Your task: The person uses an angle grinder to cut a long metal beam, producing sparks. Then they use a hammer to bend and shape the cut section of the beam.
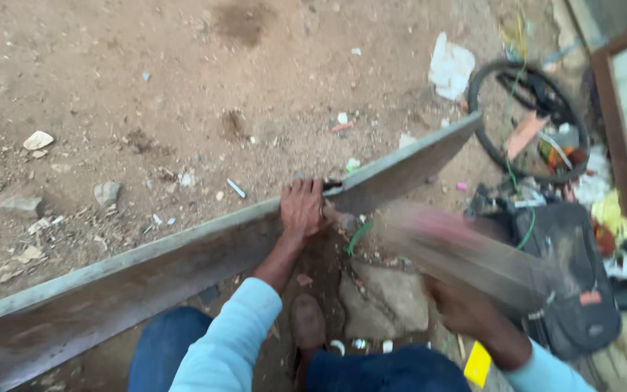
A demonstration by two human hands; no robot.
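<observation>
on bare littered dirt, the left hand (301, 208) clamps fingers over the long grey metal beam (183, 250) while the right hand (466, 308) grips a motion-blurred hammer (448, 247) mid-swing, likely a striking step needing steady aim.

Packaging and labels visible on the ground. Upper right: a crumpled white wrapper (450, 67), irregular in outline, lying flat on the bare dirt just left of a black tyre ring (527, 120). Lower right: a small yellow rectangular card or label (477, 363), tilted, beside the person's knee. On the black bag (567, 283): a small reddish patch label (590, 297). No signs or screens appear.
</observation>
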